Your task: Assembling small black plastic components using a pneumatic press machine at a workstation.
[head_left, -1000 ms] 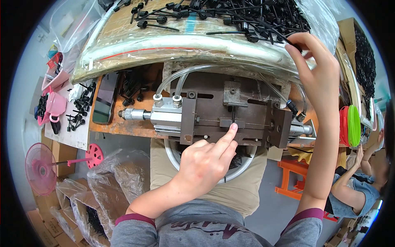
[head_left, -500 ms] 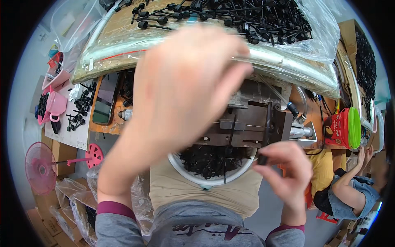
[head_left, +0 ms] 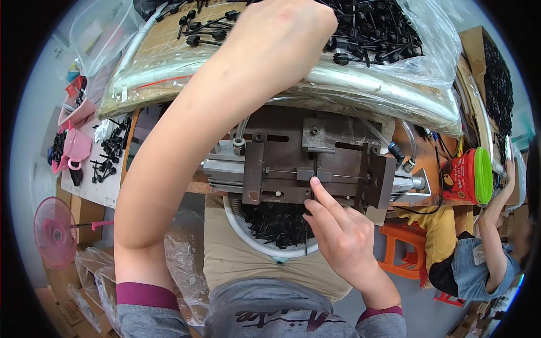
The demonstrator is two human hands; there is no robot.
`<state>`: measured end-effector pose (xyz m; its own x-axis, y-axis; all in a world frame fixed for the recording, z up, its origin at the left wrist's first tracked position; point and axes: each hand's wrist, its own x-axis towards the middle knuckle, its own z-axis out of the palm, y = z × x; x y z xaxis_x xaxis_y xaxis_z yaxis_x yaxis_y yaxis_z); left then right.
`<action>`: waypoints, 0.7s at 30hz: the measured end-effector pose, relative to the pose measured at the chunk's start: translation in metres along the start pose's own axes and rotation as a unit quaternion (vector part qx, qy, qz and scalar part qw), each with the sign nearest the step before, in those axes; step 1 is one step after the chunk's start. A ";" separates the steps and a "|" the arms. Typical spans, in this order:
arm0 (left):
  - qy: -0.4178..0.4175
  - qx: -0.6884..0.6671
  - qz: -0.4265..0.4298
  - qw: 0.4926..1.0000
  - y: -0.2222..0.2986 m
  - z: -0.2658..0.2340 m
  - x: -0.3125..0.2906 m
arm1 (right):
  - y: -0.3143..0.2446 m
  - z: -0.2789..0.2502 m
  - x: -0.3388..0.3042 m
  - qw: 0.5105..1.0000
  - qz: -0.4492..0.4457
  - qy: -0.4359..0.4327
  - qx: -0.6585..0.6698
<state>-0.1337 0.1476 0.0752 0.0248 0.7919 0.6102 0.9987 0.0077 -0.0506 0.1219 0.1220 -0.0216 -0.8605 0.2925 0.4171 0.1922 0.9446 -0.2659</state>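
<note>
My left hand point(head_left: 287, 42) reaches over the heap of black stemmed parts point(head_left: 377, 31) on the plastic-wrapped tray at the top. Its fingers are hidden behind the back of the hand, so any hold there does not show. My right hand point(head_left: 344, 239) is at the middle of the dark metal clamping fixture point(head_left: 276, 183). Its index fingertip presses against a slim black rod point(head_left: 314, 169) lying across the fixture's centre block, and the other fingertips close in just below. Beneath the fixture, a white round basket point(head_left: 242, 234) on my lap holds many thin black pieces.
Air cylinders point(head_left: 222, 172) and hoses flank the fixture. A red tub with a green rim point(head_left: 483, 174) stands to the right, near an orange stool point(head_left: 403, 253) and a seated person point(head_left: 479, 259). Pink baskets point(head_left: 76, 143) and a pink fan point(head_left: 54, 231) are at left.
My left hand has moved up and away from above the fixture to the heap. My right hand has come left from the fixture's right end to its centre.
</note>
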 end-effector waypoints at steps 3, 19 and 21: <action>0.065 -0.075 0.007 0.995 0.000 -0.018 -0.010 | -0.004 -0.003 0.004 1.000 0.019 -0.008 0.002; -0.028 -0.299 -0.061 0.952 0.088 -0.062 -0.127 | 0.056 -0.073 0.150 0.980 -0.097 0.169 -0.043; -0.052 -0.306 -0.065 0.948 0.098 -0.052 -0.140 | 0.065 -0.071 0.185 0.968 -0.147 0.147 -0.139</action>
<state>-0.0368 0.0057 0.0261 -0.0736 0.8649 0.4966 0.8331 -0.2204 0.5072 0.0084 0.2484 0.1000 -0.7339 -0.0049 0.6793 0.1133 0.9851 0.1295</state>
